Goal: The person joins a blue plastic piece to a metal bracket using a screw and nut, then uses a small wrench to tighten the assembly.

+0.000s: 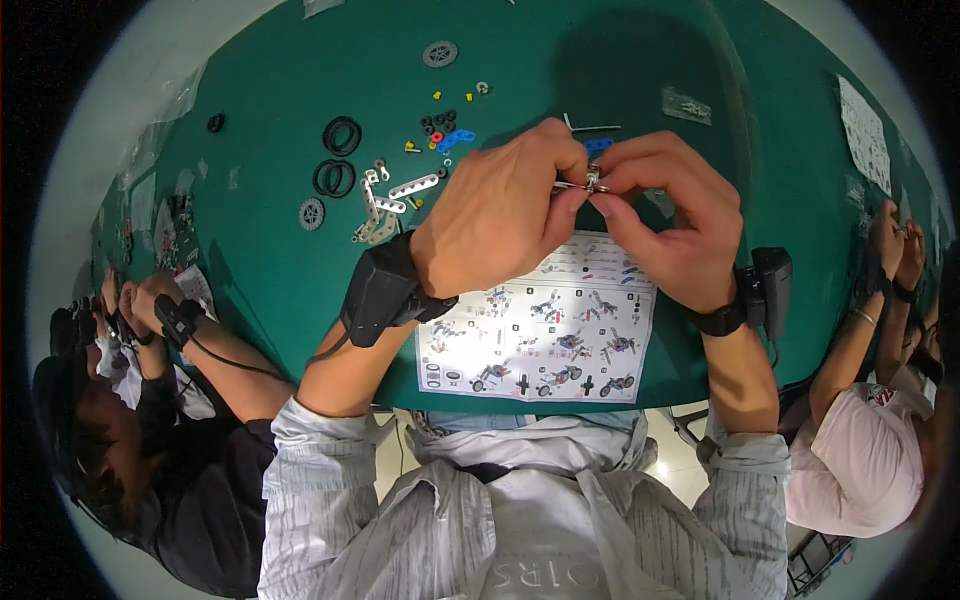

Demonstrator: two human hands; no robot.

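Left hand (500,208) and right hand (678,210), each grip narrow, pinch small metal parts (593,179) just beyond the instruction sheet (535,332); one fingertip slip, and a piece could tumble onto the green surface (265,115).

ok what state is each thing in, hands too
Left hand, pinched shut
Right hand, pinched shut
Small silver metal pieces, held between both hands
White printed paper sheet, flat, partly hidden
Black rubber rings, loose, off the wheels
Grey round plastic wheels, lying flat, bare
Silver perforated metal strips, loose
Clear plastic bag, small parts inside, seal unclear
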